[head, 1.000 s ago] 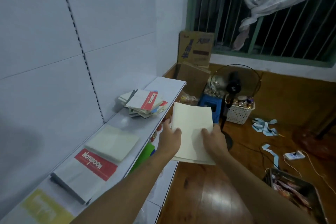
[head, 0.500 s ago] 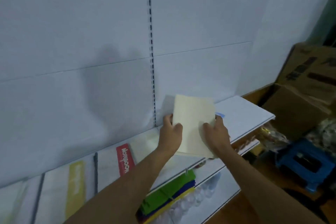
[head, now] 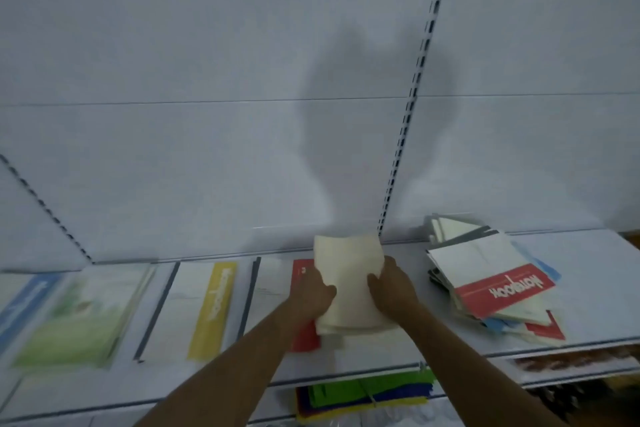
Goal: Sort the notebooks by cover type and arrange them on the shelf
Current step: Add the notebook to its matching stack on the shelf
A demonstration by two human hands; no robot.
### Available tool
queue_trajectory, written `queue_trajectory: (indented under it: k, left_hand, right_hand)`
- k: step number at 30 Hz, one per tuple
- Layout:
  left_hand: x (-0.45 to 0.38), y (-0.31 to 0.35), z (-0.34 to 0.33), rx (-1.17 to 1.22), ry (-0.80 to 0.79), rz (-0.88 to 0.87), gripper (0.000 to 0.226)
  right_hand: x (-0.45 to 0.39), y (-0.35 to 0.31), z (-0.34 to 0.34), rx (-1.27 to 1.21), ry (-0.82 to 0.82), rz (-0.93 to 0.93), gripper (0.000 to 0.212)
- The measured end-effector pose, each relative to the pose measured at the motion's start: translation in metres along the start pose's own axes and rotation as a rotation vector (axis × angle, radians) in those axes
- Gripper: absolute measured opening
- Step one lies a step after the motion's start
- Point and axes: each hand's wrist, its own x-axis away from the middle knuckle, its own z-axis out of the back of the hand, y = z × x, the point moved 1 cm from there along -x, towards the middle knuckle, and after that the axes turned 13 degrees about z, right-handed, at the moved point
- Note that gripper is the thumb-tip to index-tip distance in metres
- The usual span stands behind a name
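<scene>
Notebooks in hand: cream plain-cover notebooks point(head: 348, 282), a thin bundle, sat between both hands over the shelf point(head: 588, 291), near its back edge.
Left hand point(head: 313, 295): clasped the bundle's left edge, thumb on top.
Right hand point(head: 391, 286): clasped the bundle's right edge, thumb on top.
Bundle contact: whether it already rested on the shelf could not be told; motion blur.
Sorted, left of the grip: red-band notebook point(head: 304, 340) lay partly under the bundle; further left lay the yellow-band notebook point(head: 213, 308), then the green-cover notebook point(head: 74, 319), then a blue-band notebook point(head: 24, 302) at the frame edge. All flat, side by side in one row.
Unsorted, right of the grip: mixed pile point(head: 491, 288), askew, red "Notebook" cover on top, cream and blue covers showing beneath.
Below the grip: coloured sheets point(head: 363, 395) on the lower shelf.
Progress (judgement): roughly midway; several cover types laid out, cream bundle being placed, mixed pile left to sort.
</scene>
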Motion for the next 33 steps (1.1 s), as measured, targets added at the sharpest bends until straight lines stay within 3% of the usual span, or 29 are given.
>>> queue_trajectory:
  k: [4, 10, 14, 17, 19, 22, 26, 29, 31, 33]
  left_hand:
    - [-0.021, -0.010, -0.017, -0.182, 0.025, -0.010, 0.066]
    - [-0.031, -0.014, -0.039, -0.288, 0.157, -0.047, 0.050]
    - [-0.034, -0.014, -0.047, -0.290, 0.218, -0.030, 0.058]
    - [-0.028, -0.018, -0.052, -0.286, 0.261, -0.072, 0.063]
    - [-0.023, -0.020, -0.054, -0.270, 0.268, -0.082, 0.055]
    - [-0.010, -0.019, -0.053, -0.276, 0.271, -0.088, 0.043]
    - [0.008, -0.026, -0.043, -0.189, 0.283, -0.084, 0.059]
    - [0.035, -0.042, -0.023, -0.069, 0.397, -0.012, 0.048]
    - [0.056, -0.059, -0.004, -0.007, 0.440, 0.006, 0.048]
    - [0.078, -0.087, 0.023, 0.048, 0.524, 0.050, 0.054]
  right_hand:
    - [-0.007, 0.019, -0.014, 0.036, -0.040, -0.082, 0.043]
    - [-0.016, 0.035, -0.025, 0.153, -0.104, -0.152, 0.043]
    - [-0.020, 0.035, -0.029, 0.316, -0.108, -0.139, 0.059]
    - [-0.017, 0.032, -0.033, 0.495, -0.097, -0.017, 0.055]
    - [-0.016, 0.030, -0.035, 0.589, -0.103, 0.075, 0.041]
    - [-0.015, 0.029, -0.035, 0.690, -0.147, 0.156, 0.036]
    - [-0.022, 0.026, -0.031, 0.789, -0.190, 0.202, 0.033]
    - [-0.026, -0.008, -0.046, 0.714, -0.131, 0.169, 0.030]
    - [-0.027, -0.044, -0.069, 0.575, -0.091, 0.347, 0.029]
    - [-0.020, -0.085, -0.102, 0.440, -0.195, 0.583, 0.029]
